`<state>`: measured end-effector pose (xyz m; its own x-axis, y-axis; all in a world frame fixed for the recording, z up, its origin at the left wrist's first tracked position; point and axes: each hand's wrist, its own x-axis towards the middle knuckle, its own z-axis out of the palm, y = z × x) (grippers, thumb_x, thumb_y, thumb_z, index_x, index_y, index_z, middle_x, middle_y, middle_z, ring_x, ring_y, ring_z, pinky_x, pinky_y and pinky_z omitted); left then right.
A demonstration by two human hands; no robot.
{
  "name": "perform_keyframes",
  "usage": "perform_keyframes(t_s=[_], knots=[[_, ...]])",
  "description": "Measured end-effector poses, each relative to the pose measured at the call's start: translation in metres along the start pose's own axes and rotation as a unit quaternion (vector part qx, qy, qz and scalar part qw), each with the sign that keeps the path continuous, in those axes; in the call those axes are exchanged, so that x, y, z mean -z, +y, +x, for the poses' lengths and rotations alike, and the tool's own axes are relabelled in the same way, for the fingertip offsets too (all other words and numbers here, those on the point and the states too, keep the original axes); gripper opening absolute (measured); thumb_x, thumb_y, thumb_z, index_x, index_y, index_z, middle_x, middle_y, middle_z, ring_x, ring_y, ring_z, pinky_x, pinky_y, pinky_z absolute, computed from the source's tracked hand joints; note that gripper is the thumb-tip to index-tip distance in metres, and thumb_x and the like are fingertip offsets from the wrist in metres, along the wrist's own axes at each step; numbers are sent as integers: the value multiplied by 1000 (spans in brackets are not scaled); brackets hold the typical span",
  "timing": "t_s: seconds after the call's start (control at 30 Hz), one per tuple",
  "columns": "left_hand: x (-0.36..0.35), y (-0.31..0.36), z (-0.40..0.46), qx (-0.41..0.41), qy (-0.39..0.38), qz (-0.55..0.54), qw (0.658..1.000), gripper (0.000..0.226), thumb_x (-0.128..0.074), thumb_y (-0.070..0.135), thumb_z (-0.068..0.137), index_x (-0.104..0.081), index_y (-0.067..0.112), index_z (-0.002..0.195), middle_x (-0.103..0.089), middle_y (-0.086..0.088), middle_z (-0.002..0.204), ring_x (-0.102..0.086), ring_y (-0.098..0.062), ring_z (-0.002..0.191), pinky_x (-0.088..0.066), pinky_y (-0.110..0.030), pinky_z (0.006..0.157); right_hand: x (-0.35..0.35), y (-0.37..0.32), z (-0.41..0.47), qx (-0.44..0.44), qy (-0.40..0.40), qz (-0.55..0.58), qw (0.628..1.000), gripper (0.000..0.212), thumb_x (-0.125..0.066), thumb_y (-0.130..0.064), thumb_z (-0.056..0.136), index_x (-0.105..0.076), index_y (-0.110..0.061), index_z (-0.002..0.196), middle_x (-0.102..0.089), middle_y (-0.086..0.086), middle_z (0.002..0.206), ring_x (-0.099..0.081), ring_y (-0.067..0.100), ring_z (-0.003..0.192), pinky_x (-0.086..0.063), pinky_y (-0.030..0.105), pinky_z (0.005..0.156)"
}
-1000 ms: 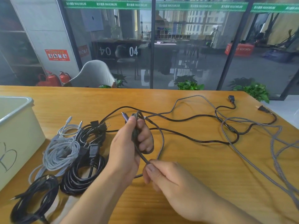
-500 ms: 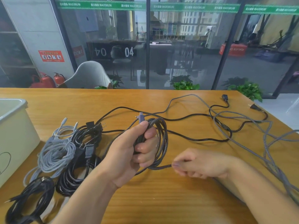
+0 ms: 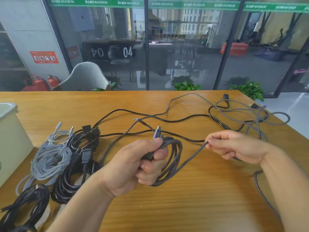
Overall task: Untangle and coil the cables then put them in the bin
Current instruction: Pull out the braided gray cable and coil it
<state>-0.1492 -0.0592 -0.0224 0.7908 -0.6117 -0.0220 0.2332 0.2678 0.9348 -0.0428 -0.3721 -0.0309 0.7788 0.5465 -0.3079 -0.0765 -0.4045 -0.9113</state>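
Basically, left hand (image 3: 133, 166) is clenching the braided cable coil (image 3: 172, 158) above the table (image 3: 192, 206), and right hand (image 3: 234, 146) is pinching its free run. Risk: the run is crossing the black cable (image 3: 184, 120) tangle, likely snagging; bin (image 3: 11, 139) is sitting far left.

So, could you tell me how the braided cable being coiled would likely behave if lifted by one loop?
The braided cable is probably floppy: its loops sag below the left hand. The coil would likely spring apart if released, since only that hand's grip bunches it. The woven sheath looks textured, so it is probably not slippery.
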Motion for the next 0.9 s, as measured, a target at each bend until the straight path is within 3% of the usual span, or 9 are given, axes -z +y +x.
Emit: perform_keyframes(t_s=[0.1, 0.2, 0.3, 0.4, 0.53, 0.63, 0.7, 0.77, 0.9], knots=[[-1, -1, 1, -3, 8, -9, 1000, 30, -52, 44, 94, -54, 23, 74, -30, 10, 56, -23, -5, 45, -24, -20, 45, -7, -1, 3, -47, 37, -99, 993, 42, -67, -56, 88, -73, -14, 85, -34, -6, 65, -29, 11, 58, -28, 21, 52], [-4, -3, 3, 3, 8, 27, 1000, 30, -51, 46, 94, -53, 23, 73, -30, 10, 57, -22, -6, 46, -24, -20, 47, -22, -4, 10, -68, 121, -214, 967, 44, -69, -65, 82, -76, -22, 76, -49, -12, 58, -45, 8, 58, -37, 23, 60], [-6, -6, 5, 17, 9, 57, 998, 31, -49, 42, 98, -51, 23, 74, -29, 8, 58, -20, -8, 47, -23, -21, 48, -39, -13, 17, -30, 245, -314, 917, 44, -70, -68, 82, -72, -27, 67, -51, -12, 51, -49, 9, 56, -37, 28, 56], [-5, -5, 4, 13, 17, 62, 998, 32, -46, 40, 99, -51, 23, 73, -29, 8, 57, -20, -8, 46, -23, -21, 47, -56, -23, 20, -3, 313, -392, 865, 39, -69, -67, 86, -66, -32, 70, -53, -13, 54, -51, 4, 54, -33, 25, 48], [-4, -4, 5, -12, 27, 10, 1000, 30, -53, 44, 93, -53, 22, 73, -29, 9, 57, -21, -7, 45, -25, -20, 45, -59, -21, 20, -13, 316, -416, 853, 39, -68, -69, 85, -70, -31, 76, -62, -15, 65, -62, 4, 65, -41, 24, 51], [-6, -7, 7, -4, 15, 29, 999, 30, -51, 42, 96, -52, 22, 74, -28, 8, 57, -20, -7, 46, -25, -20, 46, -62, -21, 22, 1, 339, -409, 847, 39, -68, -69, 85, -72, -30, 81, -62, -18, 69, -68, 7, 74, -44, 21, 54], [-8, -10, 8, 10, 5, 61, 998, 31, -45, 38, 101, -51, 21, 75, -27, 6, 58, -19, -9, 47, -23, -20, 47, -66, -22, 22, 35, 375, -379, 845, 37, -69, -67, 85, -71, -31, 80, -62, -17, 68, -65, 3, 70, -39, 21, 51], [-10, -11, 10, 25, 1, 101, 995, 33, -41, 36, 102, -49, 20, 75, -25, 2, 60, -18, -11, 49, -21, -20, 47, -70, -24, 19, 79, 399, -334, 850, 36, -72, -62, 85, -69, -29, 73, -59, -16, 54, -57, -2, 56, -34, 23, 48], [-14, -15, 13, 40, 11, 163, 986, 34, -42, 38, 102, -45, 17, 77, -25, 0, 62, -18, -15, 53, -20, -21, 48, -80, -30, 13, 150, 395, -252, 871, 37, -77, -52, 87, -63, -26, 64, -44, -16, 40, -46, 6, 44, -33, 19, 44]])
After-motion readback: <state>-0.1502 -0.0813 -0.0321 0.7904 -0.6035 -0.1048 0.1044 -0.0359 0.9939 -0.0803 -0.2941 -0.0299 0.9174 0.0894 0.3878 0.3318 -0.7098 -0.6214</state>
